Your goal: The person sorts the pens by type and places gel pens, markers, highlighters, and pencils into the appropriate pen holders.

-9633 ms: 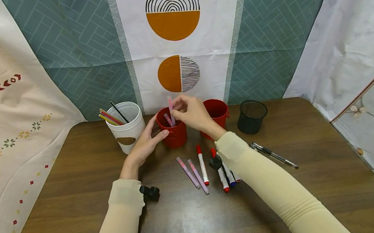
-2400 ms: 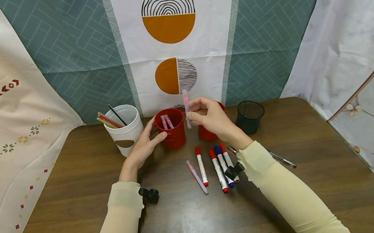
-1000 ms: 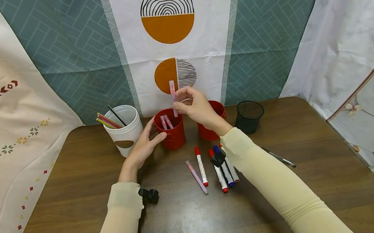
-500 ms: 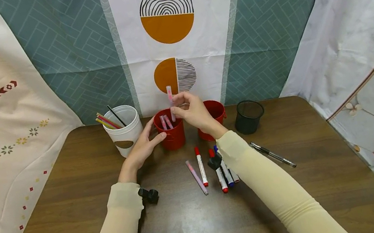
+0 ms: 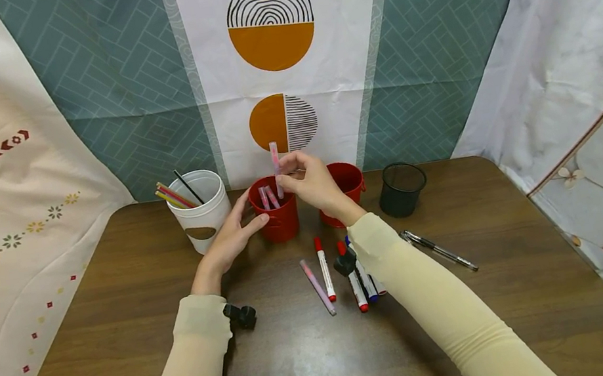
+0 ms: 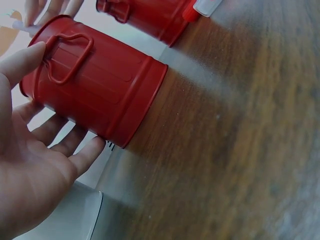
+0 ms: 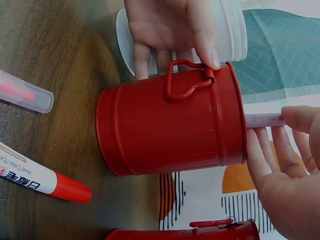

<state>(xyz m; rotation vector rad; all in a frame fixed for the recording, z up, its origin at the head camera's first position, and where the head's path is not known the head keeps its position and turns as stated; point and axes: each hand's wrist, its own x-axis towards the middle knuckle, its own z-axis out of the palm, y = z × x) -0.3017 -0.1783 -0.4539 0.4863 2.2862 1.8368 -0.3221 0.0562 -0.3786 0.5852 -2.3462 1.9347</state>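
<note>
My left hand (image 5: 231,234) holds the left red metal bucket (image 5: 279,223), with its thumb near the rim and handle and its fingers along the side. Two pink highlighters (image 5: 269,197) lean inside that bucket. My right hand (image 5: 311,183) pinches another pink highlighter (image 5: 275,159) upright, its lower end inside the bucket's mouth. In the right wrist view, the fingers (image 7: 285,150) hold the pale barrel (image 7: 264,120) at the rim. One more pink highlighter (image 5: 318,286) lies on the table.
A white cup (image 5: 202,221) with pencils stands left. A second red bucket (image 5: 345,182) and a black mesh cup (image 5: 402,190) stand right. Red-capped (image 5: 324,269) and blue whiteboard markers, partly under my right sleeve, lie in front, with black pens (image 5: 440,251) farther right.
My right hand first let a highlighter into the left bucket, then brought another one from the table over to it and lowered it into the mouth. The left hand stayed on the bucket.
</note>
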